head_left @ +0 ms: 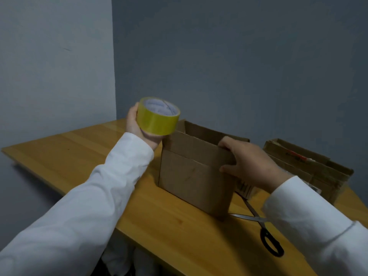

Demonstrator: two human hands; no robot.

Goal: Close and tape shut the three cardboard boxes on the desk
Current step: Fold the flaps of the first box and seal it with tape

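Left hand [137, 124], white sleeve, holds a roll of yellow packing tape [159, 116] raised above the desk, grip curled around the roll's outer band, white core facing up and away. Right hand [247, 164] grips the near top flap of an open brown cardboard box [195, 176]: thumb pressed on the outer face, fingers hooked over the flap's upper edge, so the grip is pinched on the flap. This box stands upright at mid-desk, top still open, flaps raised, no tape seen on it. The tape roll sits just beside the box's upper left corner, not clearly touching it. Surface: light wooden desk [69, 156] set into a corner of plain grey-blue walls [239, 56]. Second brown cardboard box [310, 168] lies further right, near the wall, partly hidden by the right sleeve; its closure state cannot be told. Black-handled steel scissors [262, 228] lie flat on the desk, blades parted, tips reaching toward the first box's lower right corner.
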